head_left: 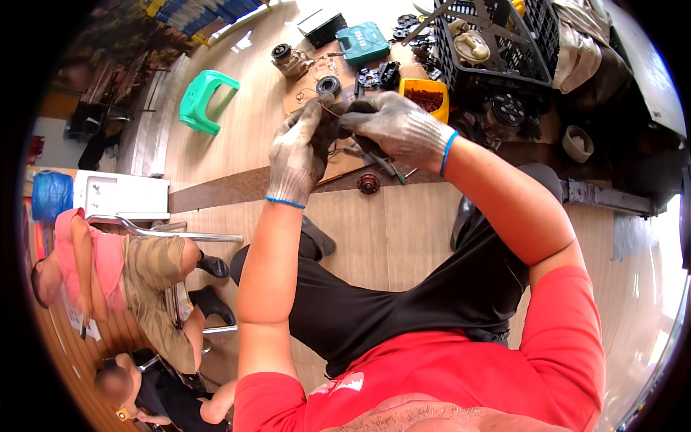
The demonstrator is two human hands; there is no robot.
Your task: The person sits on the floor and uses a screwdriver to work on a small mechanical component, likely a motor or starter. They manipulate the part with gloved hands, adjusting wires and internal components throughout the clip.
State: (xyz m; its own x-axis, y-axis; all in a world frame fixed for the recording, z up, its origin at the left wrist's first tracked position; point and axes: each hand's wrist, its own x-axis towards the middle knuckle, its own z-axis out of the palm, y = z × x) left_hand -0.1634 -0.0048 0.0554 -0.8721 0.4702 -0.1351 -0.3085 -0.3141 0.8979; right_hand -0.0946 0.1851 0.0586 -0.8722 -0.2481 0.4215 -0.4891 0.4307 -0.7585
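Observation:
My left hand [296, 155], in a pale knit work glove with a blue cuff and blackened fingers, is closed in front of me. Beside it my right hand [407, 129], gloved the same way, has its fingers pinched together. A thin red strand [329, 111] shows between the two sets of fingertips; both hands appear to grip it. Whether it is a wire or a rubber ring I cannot tell. Dark glove fingers hide whatever else lies between them. Just beyond is a black pulley-like ring [328, 85]. Below the hands, a round reddish-brown metal part [368, 183] lies on the floor.
A yellow container [434, 97] of reddish pieces stands beyond my right hand, near a teal case [363, 43] and a black crate [497, 50]. A metal compressor-like part [291, 61] lies farther off. At left are a green stool [207, 101] and two seated people.

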